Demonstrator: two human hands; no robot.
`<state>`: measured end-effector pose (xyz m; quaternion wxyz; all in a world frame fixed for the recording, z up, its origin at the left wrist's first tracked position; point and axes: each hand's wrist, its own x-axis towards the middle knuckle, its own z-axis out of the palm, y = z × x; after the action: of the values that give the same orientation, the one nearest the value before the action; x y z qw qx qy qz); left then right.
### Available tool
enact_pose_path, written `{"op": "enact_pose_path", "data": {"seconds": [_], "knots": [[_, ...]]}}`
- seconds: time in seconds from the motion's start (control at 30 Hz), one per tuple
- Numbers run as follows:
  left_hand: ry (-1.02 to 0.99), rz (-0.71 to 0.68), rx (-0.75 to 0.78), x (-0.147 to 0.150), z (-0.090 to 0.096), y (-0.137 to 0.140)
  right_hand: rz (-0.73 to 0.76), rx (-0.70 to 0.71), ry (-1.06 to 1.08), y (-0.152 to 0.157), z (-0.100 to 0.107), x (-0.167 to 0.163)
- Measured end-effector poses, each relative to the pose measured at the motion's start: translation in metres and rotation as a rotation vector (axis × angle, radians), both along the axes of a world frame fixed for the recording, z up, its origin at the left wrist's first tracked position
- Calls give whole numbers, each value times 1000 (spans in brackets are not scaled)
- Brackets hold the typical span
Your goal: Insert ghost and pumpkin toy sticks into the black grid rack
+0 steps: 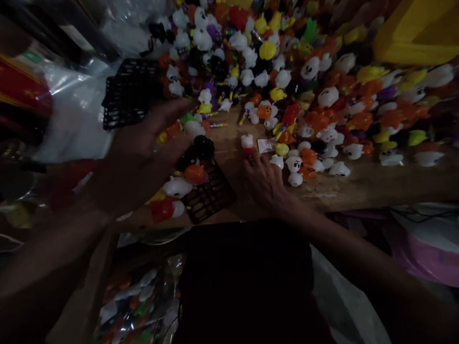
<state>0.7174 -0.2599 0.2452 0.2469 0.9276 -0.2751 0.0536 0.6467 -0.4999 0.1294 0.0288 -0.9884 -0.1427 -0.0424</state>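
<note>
My left hand (132, 157) is raised over the left part of the table, its fingers stretched out and slightly blurred, holding nothing that I can see. Beneath and beside it lie a black grid tray (215, 191), a white toy figure (177, 187), an orange one (195, 174) and a black one (204, 146). On the table's middle, the fingers of my right hand (265, 179) close round the red lower part of a small red-and-white toy figure (247, 140). A small printed paper (266, 145) lies just right of that figure.
A large heap of small plastic figures (247, 57) spreads across the back and right. Black grid trays (124, 93) are stacked at back left near clear plastic film (86, 81). A yellow container (416, 33) stands at back right. Below the table edge, a bag (139, 301) holds more figures.
</note>
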Motion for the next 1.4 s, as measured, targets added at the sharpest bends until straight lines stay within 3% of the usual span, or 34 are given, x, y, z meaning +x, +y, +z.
{"op": "enact_pose_path", "data": {"seconds": [0.1,0.23,0.3,0.37,0.47,0.67,0.77,0.93,1.0,1.13,1.2,1.27,1.4], "knots": [[1,86,-104,-5,11,0,-214,36,3,4,-8,2],[-76,-63,152,-7,-3,1,-338,95,95,13,-4,28],[-79,-62,283,-7,-14,2,-359,99,155,18,-3,38],[-50,-46,385,-6,-24,5,-325,99,162,20,-2,42],[-15,-48,406,-8,-31,10,-244,149,97,11,3,36],[23,-98,308,-1,-29,19,-9,478,63,-20,23,19],[74,-95,197,5,-25,18,-14,547,196,-9,34,24],[-57,-41,155,7,-29,16,-20,434,332,37,49,48],[-104,-78,127,7,-33,17,-20,550,335,51,44,56],[-69,-105,56,7,-37,17,5,1124,342,60,12,63],[-38,-102,51,6,-39,15,14,1302,316,61,-3,62],[-43,-101,71,5,-41,12,68,1292,209,62,-12,59],[-123,-105,115,8,-49,5,243,985,-19,73,-13,52]]}}
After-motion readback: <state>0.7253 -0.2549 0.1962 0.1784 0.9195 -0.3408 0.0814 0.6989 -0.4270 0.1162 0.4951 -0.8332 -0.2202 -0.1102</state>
